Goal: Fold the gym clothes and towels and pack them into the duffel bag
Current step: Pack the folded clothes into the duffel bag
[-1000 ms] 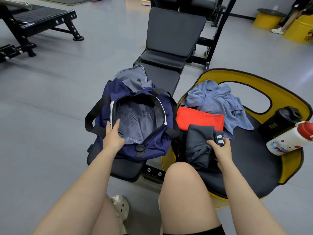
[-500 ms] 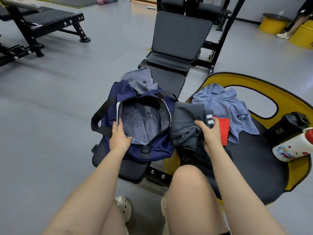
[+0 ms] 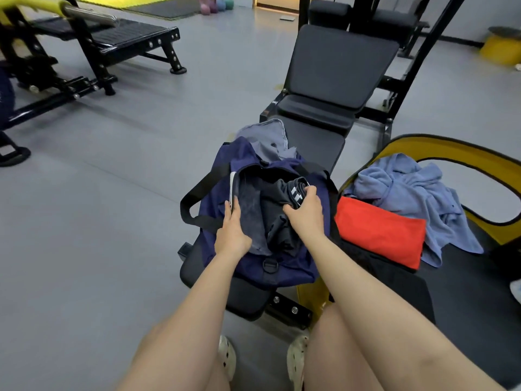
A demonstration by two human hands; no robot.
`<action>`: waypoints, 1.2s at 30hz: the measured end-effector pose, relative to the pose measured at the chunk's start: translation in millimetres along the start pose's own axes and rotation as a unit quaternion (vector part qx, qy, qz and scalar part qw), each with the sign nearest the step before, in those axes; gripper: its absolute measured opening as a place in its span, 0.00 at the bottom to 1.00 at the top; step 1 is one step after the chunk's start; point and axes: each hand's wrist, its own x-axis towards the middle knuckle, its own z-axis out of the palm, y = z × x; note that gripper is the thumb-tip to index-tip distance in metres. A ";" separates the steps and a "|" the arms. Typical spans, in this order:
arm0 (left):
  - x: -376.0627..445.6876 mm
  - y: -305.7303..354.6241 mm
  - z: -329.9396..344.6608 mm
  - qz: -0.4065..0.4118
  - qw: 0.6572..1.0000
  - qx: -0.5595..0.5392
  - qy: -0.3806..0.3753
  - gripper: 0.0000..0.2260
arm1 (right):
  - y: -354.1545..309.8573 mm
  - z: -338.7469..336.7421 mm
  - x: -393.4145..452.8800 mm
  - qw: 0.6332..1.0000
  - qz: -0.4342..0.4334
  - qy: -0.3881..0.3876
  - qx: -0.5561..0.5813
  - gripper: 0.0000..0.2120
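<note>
A: Pushing the folded dark garment (image 3: pixel 277 213) down into the navy duffel bag (image 3: pixel 253 221), right hand (image 3: pixel 306 214) clenched round its striped end. A second ago still out on the yellow seat (image 3: pixel 439 148) to the right, beside the red piece; now inside the mouth of the bag.

B: And the left hand (image 3: pixel 232 231)?

A: Gripping the near-left rim of the bag, fingers curled over the white edge, holding the opening wide. Same spot as before.

B: Meaning for the packing?

A: Probably one item about in. Still outside: folded red garment (image 3: pixel 380 232) just right of the bag, ready to go by the look of it, and behind it a blue towel (image 3: pixel 414 198) lying crumpled, not yet folded.

B: Support underneath?

A: Bag sitting on the near end of a black padded bench serving as counter (image 3: pixel 315 145), a grey-blue cloth (image 3: pixel 267 139) draped at the bag's far end.

B: Farther out?

A: Grey gym floor (image 3: pixel 98 193) all round, another black bench (image 3: pixel 118 43) far left, coloured kettlebells (image 3: pixel 215 4) at the far wall, a yellow drum stool (image 3: pixel 500 48) far right.
</note>
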 end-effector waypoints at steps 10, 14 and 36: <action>5.4 0.4 -3.4 0.007 1.000 -0.014 -0.021 0.45 | 27.5 22.7 1.0 0.929 -0.151 0.028 -0.337 0.37; 4.8 1.4 -3.7 0.000 1.000 -0.009 -0.028 0.46 | 17.1 27.4 9.3 0.862 -0.218 -0.001 -0.457 0.22; 2.7 -4.5 -11.6 0.039 0.989 -0.137 -0.045 0.44 | -16.2 55.6 -16.0 0.905 -0.095 -0.382 -0.164 0.23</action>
